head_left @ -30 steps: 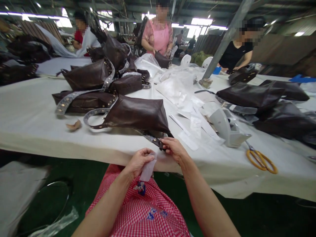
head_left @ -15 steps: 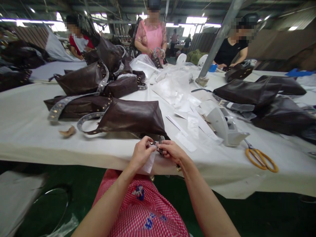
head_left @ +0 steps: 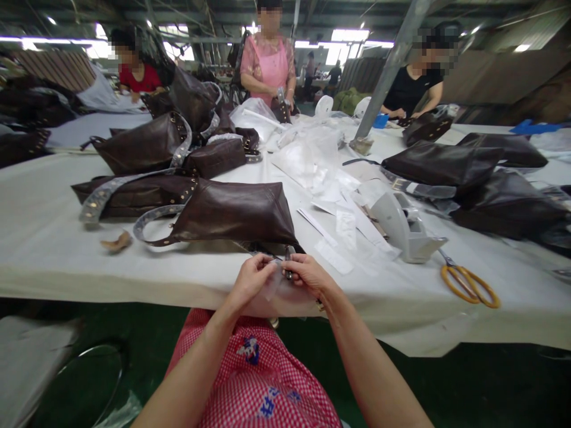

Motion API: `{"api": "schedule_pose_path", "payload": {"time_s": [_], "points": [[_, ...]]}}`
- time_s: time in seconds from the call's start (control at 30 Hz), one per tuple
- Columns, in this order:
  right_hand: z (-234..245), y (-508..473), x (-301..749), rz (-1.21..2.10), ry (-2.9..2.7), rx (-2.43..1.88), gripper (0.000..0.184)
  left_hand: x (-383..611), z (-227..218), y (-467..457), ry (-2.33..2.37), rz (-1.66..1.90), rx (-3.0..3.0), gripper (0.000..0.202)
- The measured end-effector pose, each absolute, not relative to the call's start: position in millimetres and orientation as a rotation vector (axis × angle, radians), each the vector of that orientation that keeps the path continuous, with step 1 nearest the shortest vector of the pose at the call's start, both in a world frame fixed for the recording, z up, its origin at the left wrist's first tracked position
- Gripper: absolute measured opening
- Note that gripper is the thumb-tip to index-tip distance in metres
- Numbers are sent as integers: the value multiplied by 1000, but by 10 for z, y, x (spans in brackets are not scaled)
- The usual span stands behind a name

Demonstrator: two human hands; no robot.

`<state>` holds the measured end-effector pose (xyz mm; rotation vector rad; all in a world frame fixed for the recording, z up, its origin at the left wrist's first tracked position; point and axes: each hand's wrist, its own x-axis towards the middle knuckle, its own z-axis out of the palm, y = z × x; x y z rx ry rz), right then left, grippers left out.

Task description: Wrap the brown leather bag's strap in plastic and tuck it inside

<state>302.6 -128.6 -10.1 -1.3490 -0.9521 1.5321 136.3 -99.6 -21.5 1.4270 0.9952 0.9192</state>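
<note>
Bags [head_left: 232, 211] lie on a white-covered table [head_left: 40, 244] before bright panels [head_left: 350, 35], perhaps windows.

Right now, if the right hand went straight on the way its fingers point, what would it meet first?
Probably the left hand, just across from the dark strap that the right hand pinches; depth between them is unclear.

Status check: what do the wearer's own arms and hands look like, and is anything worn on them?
The left hand and right hand are ungloved, and no sleeves show. A small gold-toned item shows by the right wrist; whether it is worn is unclear. Between the arms is a red-and-white checked garment with blue markings.
</note>
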Motion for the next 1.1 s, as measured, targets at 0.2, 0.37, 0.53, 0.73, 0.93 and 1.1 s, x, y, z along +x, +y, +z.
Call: {"api": "schedule_pose_path", "payload": {"time_s": [0.2, 0.37, 0.53, 0.73, 0.93, 1.1], "points": [[-153, -1280, 3049, 1541, -980, -1318, 34, 1316, -201, -1030, 1014, 859, 1378, 20], [-144, -1296, 3058, 1586, -931, -1261, 32, 1382, -188, -1021, 1069, 955, 1378, 19], [-96, -1295, 3080, 1617, -840, -1239, 29, 1340, -207, -1020, 1091, 938, 1331, 18], [-77, -1259, 3142, 1694, -693, -1135, 37, 1321, -225, -1041, 1081, 946, 1213, 22], [-83, -1227, 3126, 1683, -617, -1077, 38, 1320, -151, -1055, 1016, 879, 1127, 23], [-91, -1234, 3108, 1654, -593, -1067, 40, 1313, -137, -1082, 986, 808, 1123, 21]]}}
